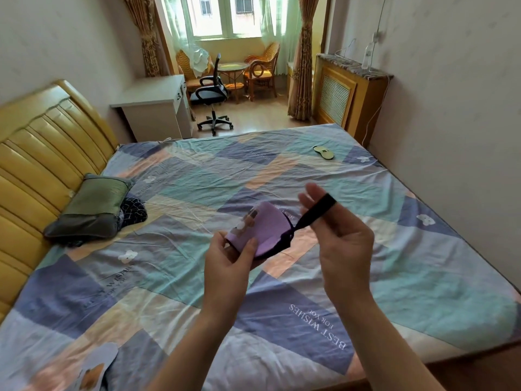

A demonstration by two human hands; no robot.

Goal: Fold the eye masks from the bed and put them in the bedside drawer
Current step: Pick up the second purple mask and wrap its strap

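Observation:
A purple eye mask (269,231) with a printed figure is held folded over above the bed (197,182). My left hand (231,259) grips its lower left end. My right hand (342,235) pulls its black elastic strap (314,213) up and to the right, the strap looped over my fingers. A second, yellow-green eye mask (323,152) lies flat near the far right corner of the bed. A third, pale purple mask (95,362) lies on the sheet at the near left. No bedside drawer is in view.
A green pillow (90,206) and dark checked cloth (134,211) lie by the yellow headboard (36,153). Beyond the bed stand a white desk (155,105), a black office chair (211,94) and a wooden radiator cover (349,100).

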